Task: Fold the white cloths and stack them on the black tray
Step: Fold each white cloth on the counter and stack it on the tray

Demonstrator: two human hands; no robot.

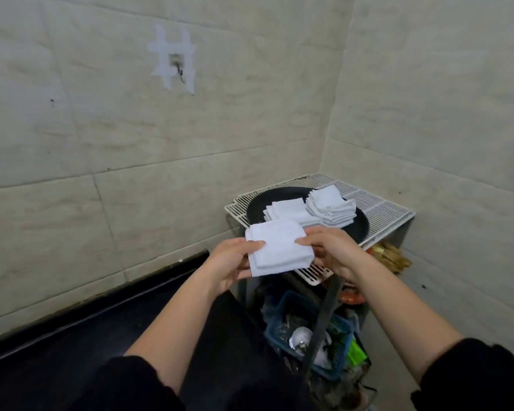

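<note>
Here I hold one folded white cloth (pixel 279 250) in the air between my two hands, just in front of the near rim of the one black tray (pixel 257 210). My left hand (pixel 232 262) pinches the cloth's left edge, thumb on top and fingers underneath. My right hand (pixel 330 250) pinches the right edge the same way, so both hands are clamped on this single cloth, with its width between them. The cloth is folded into a thick square, and its layers show stepped along the near edge. On the tray lie two stacks of folded white cloths, touching each other: a lower left stack (pixel 288 215) and a taller right stack (pixel 331 209) whose pieces sit slightly fanned. I cannot count the cloths in either stack exactly. The tray rests on a white wire rack (pixel 380 206) pushed into the corner of the tiled walls. Below the rack sits one blue basket (pixel 275 318) holding shiny metal pieces, and beside it one green packet (pixel 357 353) whose print is too blurred to read. On the left wall, four strips of white tape (pixel 174 57) cross like a hash sign around a small hook. Both my sleeves are black.
</note>
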